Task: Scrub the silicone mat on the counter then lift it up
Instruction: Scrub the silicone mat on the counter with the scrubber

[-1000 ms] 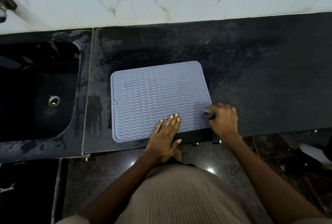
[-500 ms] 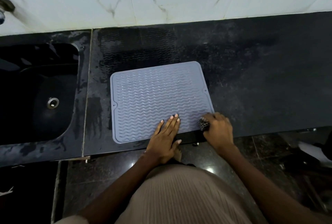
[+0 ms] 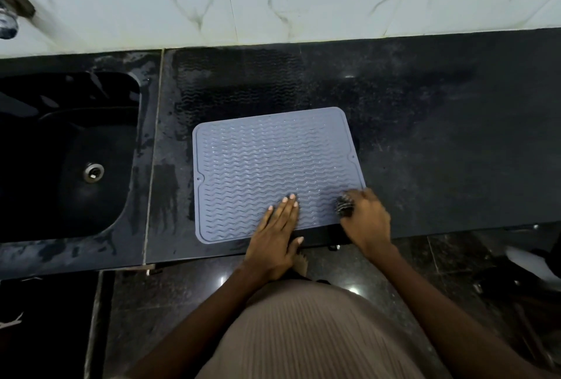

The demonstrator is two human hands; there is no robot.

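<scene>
A grey silicone mat (image 3: 267, 166) with wavy ridges lies flat on the black counter (image 3: 440, 141), close to its front edge. My left hand (image 3: 277, 234) presses flat on the mat's near edge, fingers straight and together. My right hand (image 3: 365, 220) grips a dark wire scrubber (image 3: 344, 207) and holds it on the mat's near right corner. The hand looks slightly blurred.
A black sink (image 3: 69, 160) with a metal drain (image 3: 93, 172) sits to the left of the mat. A tap (image 3: 12, 14) shows at the far left. A wet wavy imprint (image 3: 239, 81) marks the counter behind the mat. White marble wall (image 3: 303, 5) runs along the back.
My right hand with the scrubber has slid left and back along the mat's near right corner, onto the mat. My left hand stays pressed in place.
</scene>
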